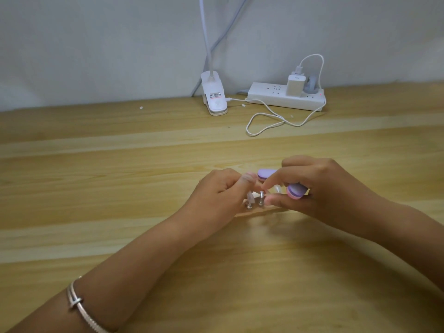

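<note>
Both hands meet over a small clear plastic plate (252,207) lying on the wooden table (144,152). My left hand (216,195) grips the plate's left end, fingers curled. Two short metal bolts (261,197) stand up from the plate. My right hand (319,188) pinches the right bolt between forefinger and thumb. A purple and pink round piece (296,190) is tucked under the right hand's fingers. A second purple piece (265,174) shows just behind the fingertips; what it rests on is hidden.
At the back a white clip lamp (214,99) stands by the wall. A white power strip (286,97) with a charger plugged in lies to its right. A white cable (264,123) loops forward from it.
</note>
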The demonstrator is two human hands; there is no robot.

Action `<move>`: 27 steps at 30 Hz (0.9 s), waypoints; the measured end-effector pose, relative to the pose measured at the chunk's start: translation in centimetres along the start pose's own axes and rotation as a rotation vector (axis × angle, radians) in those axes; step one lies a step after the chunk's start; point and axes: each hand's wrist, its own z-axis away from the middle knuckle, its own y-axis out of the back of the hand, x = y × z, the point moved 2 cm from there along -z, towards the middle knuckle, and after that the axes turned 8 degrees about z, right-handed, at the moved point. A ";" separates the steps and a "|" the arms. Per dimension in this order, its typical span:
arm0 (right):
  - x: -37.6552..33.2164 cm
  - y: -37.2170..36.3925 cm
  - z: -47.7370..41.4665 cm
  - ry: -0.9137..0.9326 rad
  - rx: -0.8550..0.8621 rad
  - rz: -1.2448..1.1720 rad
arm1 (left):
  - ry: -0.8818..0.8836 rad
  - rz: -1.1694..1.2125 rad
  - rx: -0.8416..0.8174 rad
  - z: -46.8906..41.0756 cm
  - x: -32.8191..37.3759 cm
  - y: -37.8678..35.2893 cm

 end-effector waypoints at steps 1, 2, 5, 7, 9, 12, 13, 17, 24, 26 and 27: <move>-0.2 0.1 -0.1 0.002 -0.002 0.014 | -0.009 0.000 -0.001 0.1 0.1 0.2; -0.3 0.2 -0.2 0.010 -0.003 0.024 | -0.021 -0.012 -0.001 0.2 0.2 0.4; -0.8 0.5 -0.6 0.020 -0.027 0.031 | -0.066 -0.065 -0.004 0.8 0.3 0.8; -1.1 0.7 -1.0 0.026 -0.055 0.052 | -0.059 -0.145 -0.022 1.2 0.1 1.0; -1.3 0.8 -1.4 0.029 -0.093 0.075 | -0.075 -0.248 -0.038 1.4 -0.1 1.2; -1.4 0.9 -2.0 0.038 -0.152 0.153 | -0.087 -0.270 -0.041 1.4 -0.2 1.2; -1.4 0.8 -2.2 0.048 -0.165 0.177 | -0.088 -0.268 -0.041 1.4 -0.2 1.2; -1.3 0.6 -2.5 0.048 -0.228 0.255 | -0.093 -0.263 -0.034 1.3 -0.4 1.3; -1.0 1.6 -2.1 0.006 -0.126 0.071 | -0.073 -0.259 -0.041 1.4 -0.3 1.2; -0.1 2.1 -1.6 -0.040 -0.094 -0.001 | -0.077 -0.275 -0.051 1.4 -0.3 1.2; 0.2 2.2 -1.3 -0.050 -0.088 -0.019 | -0.076 -0.277 -0.052 1.4 -0.3 1.2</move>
